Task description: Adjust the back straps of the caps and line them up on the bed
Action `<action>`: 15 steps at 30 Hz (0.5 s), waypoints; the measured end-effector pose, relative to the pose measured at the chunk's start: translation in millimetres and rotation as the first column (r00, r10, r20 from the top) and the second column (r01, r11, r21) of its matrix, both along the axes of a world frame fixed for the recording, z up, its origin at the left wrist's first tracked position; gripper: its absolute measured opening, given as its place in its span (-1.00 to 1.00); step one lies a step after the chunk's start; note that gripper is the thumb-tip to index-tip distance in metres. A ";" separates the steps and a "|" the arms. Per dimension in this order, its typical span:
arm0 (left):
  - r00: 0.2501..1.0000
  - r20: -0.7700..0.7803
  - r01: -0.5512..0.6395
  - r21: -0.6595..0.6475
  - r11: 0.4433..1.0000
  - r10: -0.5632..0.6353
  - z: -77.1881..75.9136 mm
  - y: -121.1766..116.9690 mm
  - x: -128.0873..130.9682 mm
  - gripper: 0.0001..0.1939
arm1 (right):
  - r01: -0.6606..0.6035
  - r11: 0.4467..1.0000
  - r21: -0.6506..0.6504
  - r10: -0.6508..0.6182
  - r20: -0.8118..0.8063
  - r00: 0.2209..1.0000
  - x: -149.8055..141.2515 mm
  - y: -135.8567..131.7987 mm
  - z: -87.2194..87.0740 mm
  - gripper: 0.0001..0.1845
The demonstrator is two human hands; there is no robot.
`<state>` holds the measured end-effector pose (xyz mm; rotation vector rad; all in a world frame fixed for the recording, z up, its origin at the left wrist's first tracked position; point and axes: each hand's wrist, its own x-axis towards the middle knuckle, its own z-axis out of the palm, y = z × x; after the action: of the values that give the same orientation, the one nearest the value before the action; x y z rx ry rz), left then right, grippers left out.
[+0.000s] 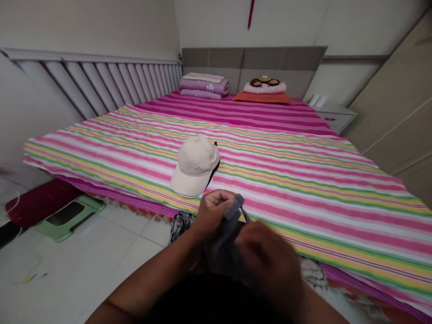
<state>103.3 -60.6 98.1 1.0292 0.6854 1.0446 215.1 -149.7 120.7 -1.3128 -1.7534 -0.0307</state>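
Note:
Between my hands, just above the bed's near edge, is a dark grey cap (pixel 224 245) with its back strap raised and a loop showing. My left hand (pixel 213 209) pinches the cap beside the strap end. Smeared by motion, my right hand (pixel 272 258) is curled against the cap's other side, its fingertips partly hidden. A beige baseball cap (pixel 195 157) lies just ahead on the bed, its brim toward me and a small striped logo on the front. Something black shows along its right edge, mostly covered by it.
A striped sheet (pixel 286 166) covers the bed. Folded purple bedding (pixel 204 86) and an orange cushion (pixel 263 97) sit by the headboard (pixel 222 58). White railings (pixel 111 85) run along the left. A green stool (pixel 72 220) stands on the tiled floor, and a nightstand (pixel 337 118) is at right.

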 end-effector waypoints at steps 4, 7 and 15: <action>0.933 0.065 0.350 0.075 0.934 -0.354 5.8 1.2 -6.1 -0.80 | -0.141 0.972 -0.191 0.048 -0.425 0.904 29.4 25.4 -3.7 -0.76; 0.912 0.023 0.401 0.158 0.902 -0.409 9.9 4.6 -7.9 -0.85 | -0.481 0.793 -0.373 0.204 -0.581 0.788 38.3 34.0 -7.2 -0.67; 0.865 -0.009 0.502 0.068 0.862 -0.502 9.8 16.4 -7.6 -0.85 | -0.737 0.575 -0.355 0.103 -0.862 0.496 35.1 24.9 -7.9 -0.76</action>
<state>95.7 -44.2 107.9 1.1807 0.3400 0.6149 250.2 -124.8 112.8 -0.9839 -1.2517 1.4896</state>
